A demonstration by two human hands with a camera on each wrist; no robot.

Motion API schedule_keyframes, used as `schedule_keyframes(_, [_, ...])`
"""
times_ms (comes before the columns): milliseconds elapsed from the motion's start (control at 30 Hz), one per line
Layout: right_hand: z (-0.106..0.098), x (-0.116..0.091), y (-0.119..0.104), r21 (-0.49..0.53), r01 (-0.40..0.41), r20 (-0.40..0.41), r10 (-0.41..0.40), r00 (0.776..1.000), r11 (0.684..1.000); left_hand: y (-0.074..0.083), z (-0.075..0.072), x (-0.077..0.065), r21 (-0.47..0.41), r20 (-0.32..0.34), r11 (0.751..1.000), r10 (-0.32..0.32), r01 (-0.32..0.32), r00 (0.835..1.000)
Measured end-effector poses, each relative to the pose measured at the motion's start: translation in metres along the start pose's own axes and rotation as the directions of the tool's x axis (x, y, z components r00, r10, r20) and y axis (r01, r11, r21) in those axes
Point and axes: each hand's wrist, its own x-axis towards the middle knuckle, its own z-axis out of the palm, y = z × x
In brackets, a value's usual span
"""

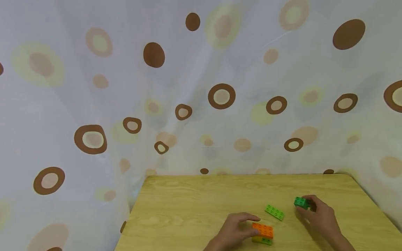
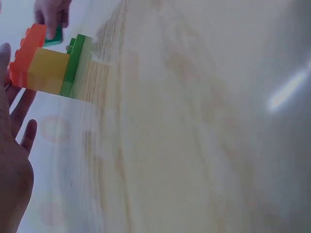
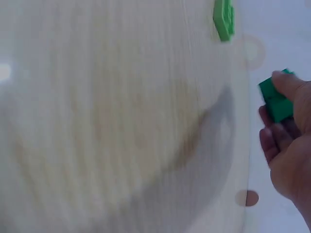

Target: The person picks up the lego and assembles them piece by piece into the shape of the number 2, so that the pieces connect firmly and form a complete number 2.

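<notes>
A small stack stands on the table: an orange brick on top, a yellow brick in the middle and a green plate brick at the bottom. Beside it, my left hand has its thumb against the orange brick; the forefinger stretches past the brick's far side with a small gap. My right hand pinches a dark green brick between thumb and fingers, its studs facing up. In the right wrist view the thumb covers part of this green brick.
A loose light green plate brick lies on the wooden table between the hands, beyond the stack. Behind and left of the table hangs a white curtain with brown and beige circles.
</notes>
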Motion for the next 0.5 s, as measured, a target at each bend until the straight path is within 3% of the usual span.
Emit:
schedule_keyframes(67, [0.009,-0.012,-0.017,0.116,0.001,-0.011,0.000,1.000,0.993,0.004,-0.002,0.002,0.066,0.006,0.998,0.019,-0.019,1.000])
schedule_keyframes(133, [0.019,-0.025,-0.034,0.255,0.005,-0.008,-0.003,1.000,0.967,0.005,-0.004,0.003,0.079,-0.004,0.997,0.002,-0.002,1.000])
schedule_keyframes(267, [0.035,-0.047,-0.063,0.437,-0.028,0.038,0.013,0.999,0.899,0.004,-0.002,0.002,-0.012,-0.028,0.998,-0.055,0.055,0.998])
schedule_keyframes(333, [0.043,-0.057,-0.073,0.443,-0.038,0.051,0.018,0.999,0.896,0.002,0.000,0.002,-0.057,-0.036,0.996,-0.067,0.065,0.997])
schedule_keyframes(500, [0.059,-0.072,-0.084,0.379,-0.002,0.036,-0.013,0.999,0.925,0.000,0.008,0.001,-0.109,-0.081,0.993,-0.060,0.051,0.995])
